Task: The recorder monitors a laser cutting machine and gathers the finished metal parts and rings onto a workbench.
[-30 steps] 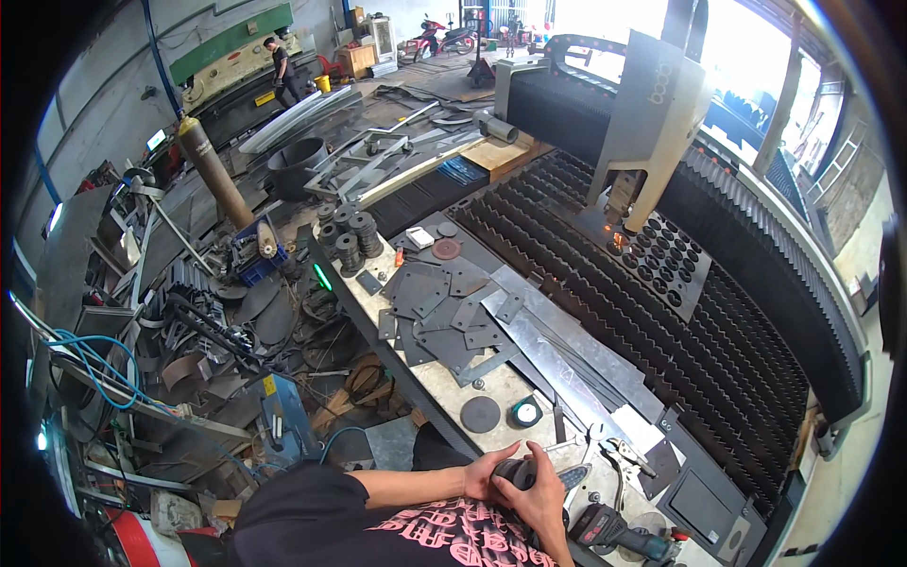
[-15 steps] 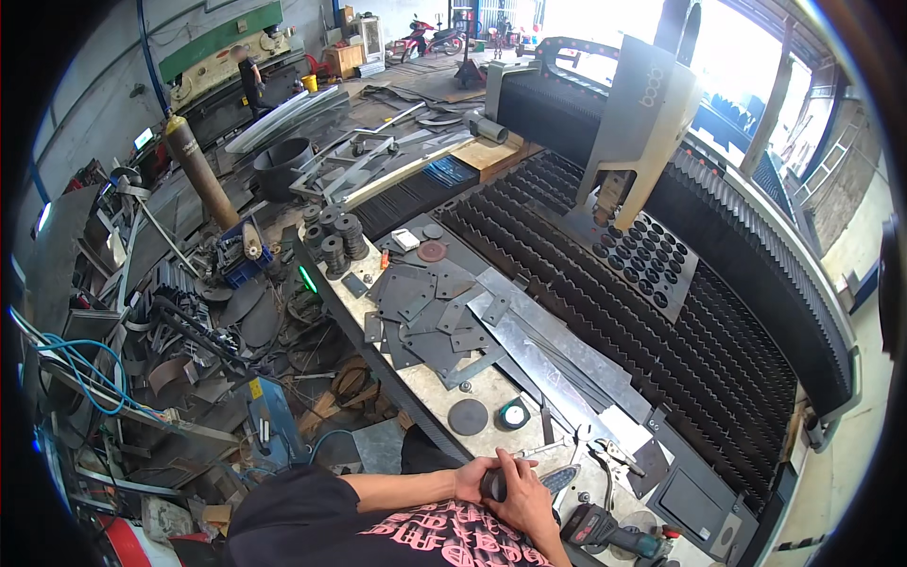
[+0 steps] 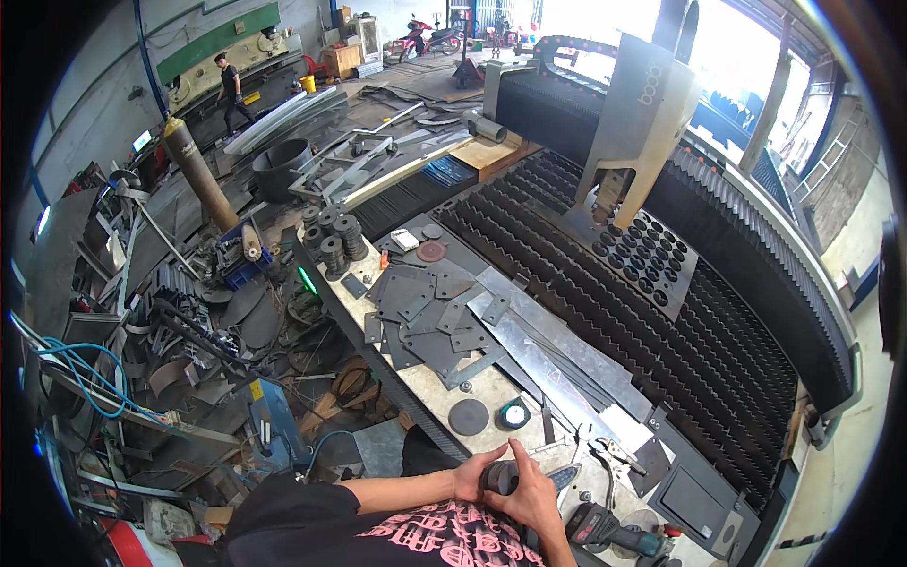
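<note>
My left hand (image 3: 469, 477) and my right hand (image 3: 532, 493) close from both sides around a short dark cylinder (image 3: 499, 477), which looks like a stack of round metal discs. They hold it in front of my shirt, at the near edge of the workbench (image 3: 436, 397). Just beyond my hands lie a dark round disc (image 3: 469, 417), a round teal-and-black tape measure (image 3: 513, 415) and a combination wrench (image 3: 556, 443). Beside my right hand are locking pliers (image 3: 619, 457) and a cordless angle grinder (image 3: 614, 531). My fingers and palms hide part of the cylinder.
Several stacks of dark discs (image 3: 333, 253) stand at the bench's far left end, near loose drilled plates (image 3: 430, 319). Behind lies a cutting machine's slatted bed (image 3: 567, 255), with a perforated sheet (image 3: 652, 255) under its head. Scrap metal crowds the left floor. A person (image 3: 231, 92) is in the background.
My right hand's fingers have lifted and spread off the cylinder's top, so more of it shows. In the background, the person has moved left.
</note>
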